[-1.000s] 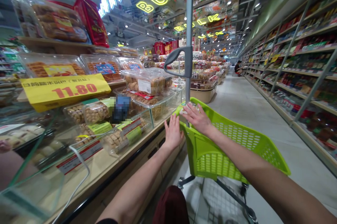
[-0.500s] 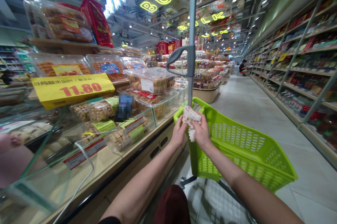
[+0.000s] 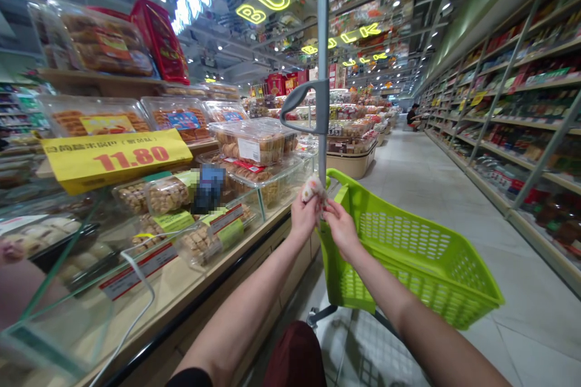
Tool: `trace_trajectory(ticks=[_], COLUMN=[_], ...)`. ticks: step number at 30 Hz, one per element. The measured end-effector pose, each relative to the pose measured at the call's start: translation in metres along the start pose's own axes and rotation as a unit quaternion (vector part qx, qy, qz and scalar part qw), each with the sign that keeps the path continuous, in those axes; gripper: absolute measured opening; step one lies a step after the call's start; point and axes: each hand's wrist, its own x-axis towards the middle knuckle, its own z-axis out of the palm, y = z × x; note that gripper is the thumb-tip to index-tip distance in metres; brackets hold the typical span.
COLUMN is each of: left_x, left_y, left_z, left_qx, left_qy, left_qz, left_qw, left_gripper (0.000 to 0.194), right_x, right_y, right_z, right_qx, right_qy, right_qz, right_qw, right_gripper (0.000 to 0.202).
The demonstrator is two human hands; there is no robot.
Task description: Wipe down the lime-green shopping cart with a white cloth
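A small crumpled white cloth (image 3: 313,188) with orange and other coloured spots is bunched up in front of the grey upright pole (image 3: 322,151) of a cart. My left hand (image 3: 304,212) is wrapped round its lower part, leaving a rounded lump sticking out on top. Close beside it, my right hand (image 3: 339,226) has thumb and fingers pinched together at the cloth's right side. Just behind my hands is the rim of a green plastic shopping basket cart (image 3: 408,266) with perforated walls. My fingers partly hide the cloth.
On the left, a glass-fronted counter holds clear boxes of baked snacks (image 3: 254,142) under a yellow price sign (image 3: 118,160). A white cable (image 3: 147,296) hangs over its edge. Stocked shelves (image 3: 521,108) line the right side of the aisle (image 3: 399,163), where a person (image 3: 413,115) crouches far off.
The cloth, loosely spread between both hands before, is now gathered into a tighter lump in my left hand. My right hand has shifted to its right side. The view has turned slightly right.
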Motion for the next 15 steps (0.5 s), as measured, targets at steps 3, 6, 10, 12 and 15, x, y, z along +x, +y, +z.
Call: trace_trajectory(ticks=[3, 6, 10, 12, 15], left_x=[0.041, 0.079, 0.093, 0.082, 0.057], left_y=[0.02, 0.046, 0.048, 0.029, -0.012], left_z=[-0.001, 0.008, 0.025, 0.024, 0.01], left_qx=[0.171, 0.277, 0.384, 0.428, 0.474], left_qy=[0.044, 0.035, -0.034, -0.097, -0.169], left_qz=[0.242, 0.409, 0.509, 0.532, 0.54], left_qw=[0.954, 0.869, 0.77, 0.725, 0.675], left_gripper=[0.041, 0.037, 0.034, 0.034, 0.035], right_x=[0.0, -0.004, -0.008, -0.009, -0.01], right_y=[0.004, 0.003, 0.001, 0.001, 0.002], right_z=[-0.011, -0.021, -0.028, -0.032, -0.04], right_qx=[-0.061, -0.096, -0.123, -0.132, -0.141], right_qy=[0.005, -0.033, -0.061, -0.068, -0.075], right_qz=[0.018, 0.04, 0.039, 0.042, 0.042], right_qw=[0.998, 0.994, 0.99, 0.988, 0.986], right_gripper=[0.036, 0.029, 0.024, 0.023, 0.023])
